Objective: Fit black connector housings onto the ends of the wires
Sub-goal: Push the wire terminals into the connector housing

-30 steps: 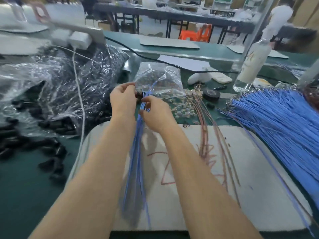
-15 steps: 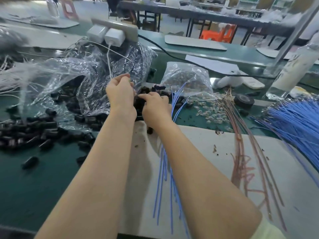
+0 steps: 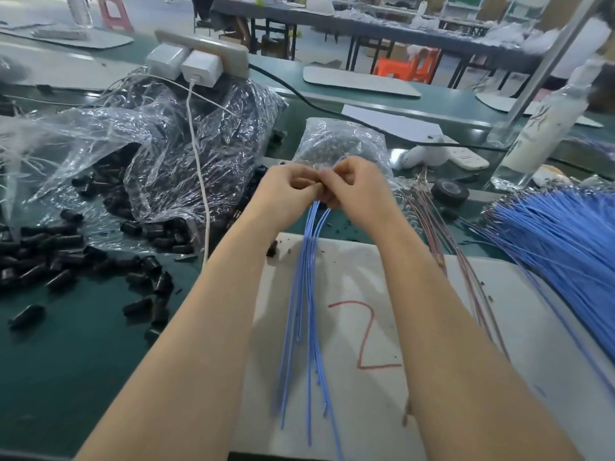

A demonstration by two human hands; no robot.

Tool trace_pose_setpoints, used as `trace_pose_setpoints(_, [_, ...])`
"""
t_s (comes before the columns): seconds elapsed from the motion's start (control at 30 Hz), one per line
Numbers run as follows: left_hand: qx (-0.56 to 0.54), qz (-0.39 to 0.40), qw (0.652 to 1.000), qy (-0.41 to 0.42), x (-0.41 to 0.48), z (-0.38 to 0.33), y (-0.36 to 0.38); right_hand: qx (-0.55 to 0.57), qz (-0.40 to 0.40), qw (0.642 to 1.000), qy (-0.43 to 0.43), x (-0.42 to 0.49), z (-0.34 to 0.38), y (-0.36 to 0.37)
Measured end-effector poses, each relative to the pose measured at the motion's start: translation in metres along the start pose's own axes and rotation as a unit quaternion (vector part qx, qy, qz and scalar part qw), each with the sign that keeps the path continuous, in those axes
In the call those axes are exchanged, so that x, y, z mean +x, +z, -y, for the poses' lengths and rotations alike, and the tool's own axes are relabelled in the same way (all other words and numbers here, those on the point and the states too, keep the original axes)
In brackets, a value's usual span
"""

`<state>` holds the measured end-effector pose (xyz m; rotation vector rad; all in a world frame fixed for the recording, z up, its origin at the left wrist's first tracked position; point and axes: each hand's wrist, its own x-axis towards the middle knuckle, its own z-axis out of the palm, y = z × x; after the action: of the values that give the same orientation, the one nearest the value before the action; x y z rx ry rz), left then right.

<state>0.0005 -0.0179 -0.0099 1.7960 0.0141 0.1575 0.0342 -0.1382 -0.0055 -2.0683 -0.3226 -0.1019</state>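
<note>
Right grip (image 3: 352,191): clamps blue wires (image 3: 307,294) near their tops.
Left grip (image 3: 286,188): pinches the same tips, touching the other.
Axis: wires trail lengthwise down the white pad (image 3: 449,327).

The curled hands (image 3: 324,189) hide the blue wires' (image 3: 307,294) upper ends and any housing between them.

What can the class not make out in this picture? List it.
Head view: tips of the blue wires, hidden inside the fingers of the right hand.
Head view: contents of the left hand, hidden by its own fingers.
Head view: blue wire bundle, cut off by right edge.
</note>
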Motion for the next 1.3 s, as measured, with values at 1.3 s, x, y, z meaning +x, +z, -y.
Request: trace_pose_setpoints(1.3, [-0.236, 0.049, 0.971, -0.005, -0.007, 0.014, 0.065, 0.403, -0.203, 0.882, 0.137, -0.035, -0.047, -0.066])
